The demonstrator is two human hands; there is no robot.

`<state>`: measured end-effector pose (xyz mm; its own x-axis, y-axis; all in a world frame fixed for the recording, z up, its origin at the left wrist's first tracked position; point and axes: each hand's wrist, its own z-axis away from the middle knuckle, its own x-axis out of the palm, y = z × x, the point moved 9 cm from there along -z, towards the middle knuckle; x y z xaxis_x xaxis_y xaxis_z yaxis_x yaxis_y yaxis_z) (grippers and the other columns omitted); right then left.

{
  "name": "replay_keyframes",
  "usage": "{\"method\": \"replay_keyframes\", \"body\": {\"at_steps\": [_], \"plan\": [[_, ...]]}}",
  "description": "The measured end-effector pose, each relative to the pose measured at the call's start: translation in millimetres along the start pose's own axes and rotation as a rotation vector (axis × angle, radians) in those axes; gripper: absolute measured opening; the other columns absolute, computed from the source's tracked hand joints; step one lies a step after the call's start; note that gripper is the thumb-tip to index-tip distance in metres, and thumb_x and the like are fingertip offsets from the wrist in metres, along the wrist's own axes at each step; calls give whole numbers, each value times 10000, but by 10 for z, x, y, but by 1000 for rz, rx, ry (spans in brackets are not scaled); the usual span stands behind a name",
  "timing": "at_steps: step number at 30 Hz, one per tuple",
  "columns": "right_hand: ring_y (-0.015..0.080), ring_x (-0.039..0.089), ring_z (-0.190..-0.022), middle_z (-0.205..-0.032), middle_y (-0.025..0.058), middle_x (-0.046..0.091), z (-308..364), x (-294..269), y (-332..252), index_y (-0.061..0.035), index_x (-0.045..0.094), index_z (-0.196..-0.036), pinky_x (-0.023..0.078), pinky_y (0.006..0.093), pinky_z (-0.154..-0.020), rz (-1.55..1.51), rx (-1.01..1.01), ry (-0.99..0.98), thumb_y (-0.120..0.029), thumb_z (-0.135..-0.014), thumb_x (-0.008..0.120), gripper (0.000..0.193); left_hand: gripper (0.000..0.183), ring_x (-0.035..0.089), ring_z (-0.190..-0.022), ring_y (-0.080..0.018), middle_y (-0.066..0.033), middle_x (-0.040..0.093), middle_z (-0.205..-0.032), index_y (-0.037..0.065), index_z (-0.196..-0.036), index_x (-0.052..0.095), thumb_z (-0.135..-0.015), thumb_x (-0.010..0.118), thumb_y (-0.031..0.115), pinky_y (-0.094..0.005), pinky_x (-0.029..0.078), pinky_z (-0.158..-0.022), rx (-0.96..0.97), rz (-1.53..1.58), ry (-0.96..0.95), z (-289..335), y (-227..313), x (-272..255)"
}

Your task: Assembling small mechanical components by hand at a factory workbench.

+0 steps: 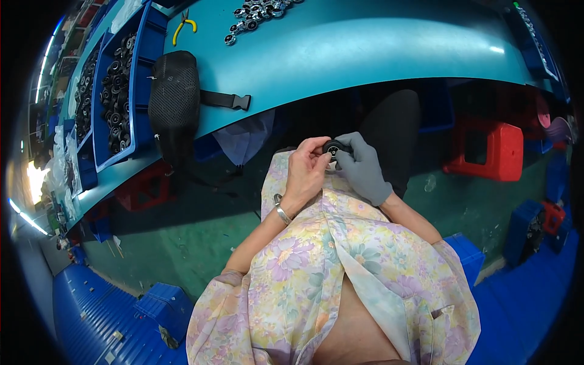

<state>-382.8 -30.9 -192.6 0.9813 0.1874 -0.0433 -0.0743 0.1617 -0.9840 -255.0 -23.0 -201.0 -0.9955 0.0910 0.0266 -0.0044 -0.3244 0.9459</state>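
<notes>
In front of my body, below the table edge, a small black wheel point(332, 146) with a pale metal centre is pinched between both hands. My left hand point(306, 174) is bare, with a silver bracelet at the wrist, and its thumb and fingers grip the wheel's left side. On the other side, my right hand point(364, 169) wears a grey glove and has its thumb and fingers closed on the same wheel. The fingers cover part of the wheel's rim.
On the teal table point(365, 52) lie a black mesh bag point(174, 91) with a buckled strap, yellow-handled pliers point(185, 27) and a cluster of shiny metal parts point(258, 15). Blue bins point(142, 67) of black wheels stand left. A red stool point(493, 149) is at right.
</notes>
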Motion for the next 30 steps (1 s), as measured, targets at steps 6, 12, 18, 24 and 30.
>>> {"method": "replay_keyframes", "body": {"at_steps": [6,12,18,24,30], "plan": [[207,630,-672,-737,136,612,39,17,130,-5,512,-940,480,333,-599,80,60,124,-54,-890,544,78,262,564,-719,-111,-72,589,-898,-29,-1068,633,-807,603,-43,-249,487,-658,22,-234,62,-61,-101,-44],[153,576,-623,-722,102,603,38,-24,237,-10,516,-945,458,297,-570,83,111,133,-97,-906,553,103,272,560,-720,-109,-63,583,-882,-20,-1067,653,-802,592,-39,-252,480,-652,-27,-149,38,-156,-215,-47],[46,538,-642,-763,4,592,-17,-28,198,-17,561,-995,427,223,-559,-192,291,-99,-133,-914,593,145,295,544,-813,-67,-25,611,-973,-16,-1165,603,-872,575,-33,-213,477,-742,22,-293,-248,-205,159,44],[56,557,-648,-749,24,601,-2,3,137,2,561,-955,453,239,-572,-308,187,51,-113,-912,601,129,270,607,-721,-112,-74,652,-838,-23,-1132,595,-865,597,11,-248,511,-678,73,-145,-86,-133,109,3],[165,611,-630,-768,125,627,55,35,-56,4,532,-919,475,308,-571,123,5,142,-106,-888,630,151,244,634,-717,-115,-88,674,-843,-31,-1115,608,-876,560,-16,-250,522,-668,4,-138,-12,-84,47,-61]]}}
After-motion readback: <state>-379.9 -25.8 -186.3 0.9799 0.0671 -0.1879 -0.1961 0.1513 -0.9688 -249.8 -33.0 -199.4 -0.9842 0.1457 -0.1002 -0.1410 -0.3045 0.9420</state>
